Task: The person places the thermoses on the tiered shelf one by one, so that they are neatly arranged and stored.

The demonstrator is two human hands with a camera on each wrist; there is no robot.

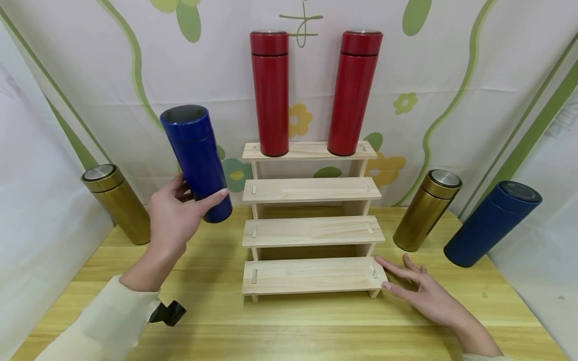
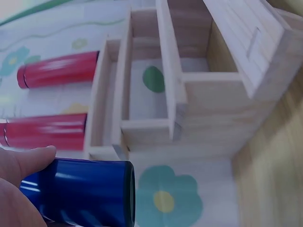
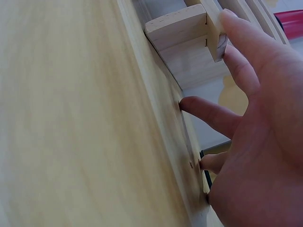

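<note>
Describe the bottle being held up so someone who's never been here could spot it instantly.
Find the four-step wooden stand on the table. Just to its left, the person's left hand grips a glossy blue bottle. It is the only bottle in a hand: the gold bottle further left stands on the table, and the other blue bottle, far right, looks duller.

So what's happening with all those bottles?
A person's left hand holds a shiny blue bottle up beside a wooden stand, and the right hand touches the end of its lowest step. Two red bottles stand on the top step. Two gold bottles and another blue bottle stand on the table.
</note>
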